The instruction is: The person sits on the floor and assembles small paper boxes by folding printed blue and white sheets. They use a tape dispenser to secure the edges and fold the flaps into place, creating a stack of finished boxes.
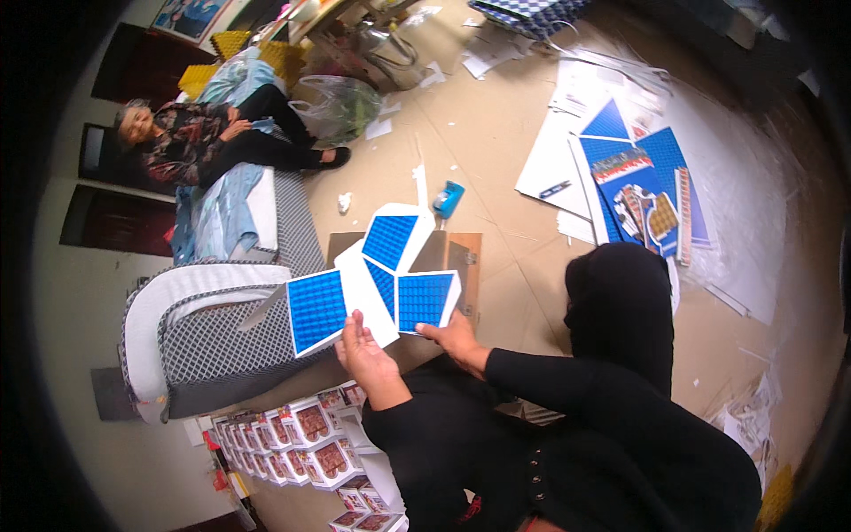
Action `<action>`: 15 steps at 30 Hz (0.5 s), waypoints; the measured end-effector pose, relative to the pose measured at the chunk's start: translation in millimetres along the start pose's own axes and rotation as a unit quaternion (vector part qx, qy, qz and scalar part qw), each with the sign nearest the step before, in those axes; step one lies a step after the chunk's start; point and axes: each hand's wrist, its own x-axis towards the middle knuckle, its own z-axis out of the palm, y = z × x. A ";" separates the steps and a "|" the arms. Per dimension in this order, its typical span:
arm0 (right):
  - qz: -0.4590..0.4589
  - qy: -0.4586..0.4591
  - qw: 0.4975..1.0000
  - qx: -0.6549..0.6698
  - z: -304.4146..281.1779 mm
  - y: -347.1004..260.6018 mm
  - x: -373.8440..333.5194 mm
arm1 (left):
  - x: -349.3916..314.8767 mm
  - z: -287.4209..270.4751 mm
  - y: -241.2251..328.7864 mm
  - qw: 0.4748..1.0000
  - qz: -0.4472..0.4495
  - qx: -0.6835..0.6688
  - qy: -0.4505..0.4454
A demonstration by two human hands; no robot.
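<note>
Pinching the near edge of a folded blue-and-white card (379, 285), the right hand (456, 340) has its thumb on the blue face. The left hand (366, 356) meets the near edge of the card's left panel, fingers extended; whether its grip is clamped, I cannot tell. The card is in front of the person's body, with a brown table (467, 255) showing behind it. On the floor beyond, a clear plastic bag (341, 108) holds something green. White picture boxes (310, 443) stand in stacked rows at lower left, their contents hidden. A blue checked bag (530, 14) lies at the top edge.
</note>
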 end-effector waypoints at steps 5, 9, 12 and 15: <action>-0.012 -0.004 0.997 -0.074 -6.5 5.7 23.1 | -6.7 2.0 6.9 0.999 -0.011 -0.052 -0.009; 0.003 -0.026 0.999 -0.047 -12.9 -13.8 35.7 | -5.4 -0.7 3.2 0.996 -0.052 -0.070 -0.036; -0.047 -0.126 0.988 -0.078 -17.6 -11.8 46.3 | -5.9 -0.2 12.1 0.993 -0.067 -0.095 0.003; 0.126 -0.369 0.903 -0.180 -44.8 -55.7 46.1 | -6.7 -3.4 11.2 0.987 -0.088 -0.131 -0.018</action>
